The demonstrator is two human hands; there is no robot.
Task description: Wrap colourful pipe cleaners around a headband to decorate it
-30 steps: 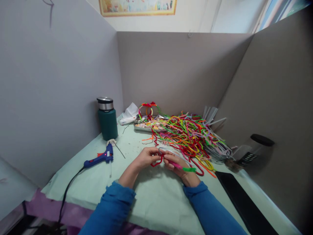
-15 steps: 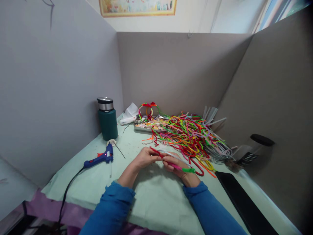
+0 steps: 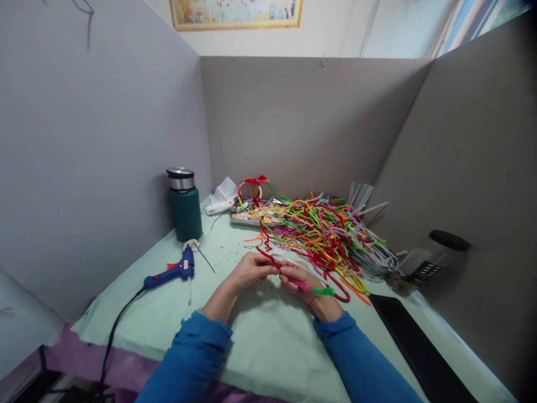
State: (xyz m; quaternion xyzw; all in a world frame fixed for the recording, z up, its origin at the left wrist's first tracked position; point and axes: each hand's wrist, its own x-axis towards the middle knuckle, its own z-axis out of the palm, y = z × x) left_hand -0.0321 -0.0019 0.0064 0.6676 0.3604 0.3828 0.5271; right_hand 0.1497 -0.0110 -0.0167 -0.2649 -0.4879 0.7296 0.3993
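Observation:
Both my hands meet above the front middle of the table, fingers closed in a pinch. My left hand (image 3: 251, 270) grips a red pipe cleaner (image 3: 268, 256), whose free end points up and to the left. My right hand (image 3: 298, 278) pinches the same piece close beside the left fingertips. Across the right palm runs a pink length that ends in a green tip (image 3: 323, 291). A pale, thin strip (image 3: 300, 263) passes over the right fingers. Where the pieces join is hidden by my fingertips.
A heap of coloured pipe cleaners (image 3: 327, 224) lies behind my hands, beside a metal tray (image 3: 251, 223) of small pieces. At the left are a blue glue gun (image 3: 172, 272) and a green bottle (image 3: 185, 212). A black flat object (image 3: 413, 341) and a lidded jar (image 3: 436, 257) are at right.
The red pipe cleaner's free end has shifted slightly up and to the left. Both hands keep nearly the same place and hold.

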